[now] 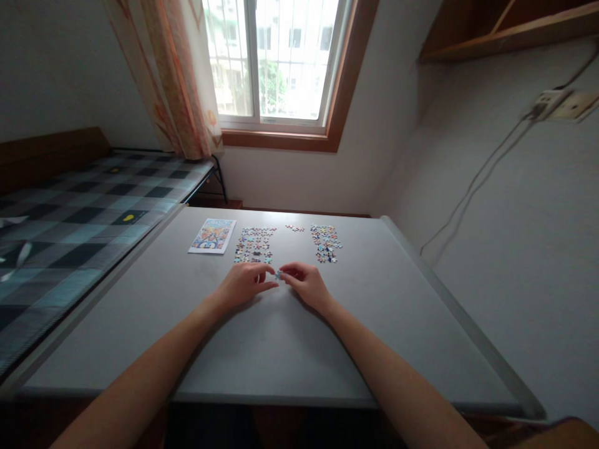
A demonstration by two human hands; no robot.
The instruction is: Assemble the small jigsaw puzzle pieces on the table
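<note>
Between the fingertips of my right hand [306, 282] is a small pale-blue jigsaw puzzle piece [277, 275], pinched above the middle of the table. My left hand [246, 280] is just left of it, thumb and index finger apart, the fingertips close to the piece; whether they touch it I cannot tell. Beyond my left hand lie rows of loose puzzle pieces [255, 240]. A second group of pieces [326, 240] lies past my right hand, and a short run of pieces [294, 228] sits between the groups, farther back.
A printed picture sheet [213, 236] lies at the table's back left. The grey table [281, 349] has raised side edges. A bed with a checked cover [93, 206] adjoins it on the left. On the right wall, a cord [461, 202] hangs from a socket [548, 104].
</note>
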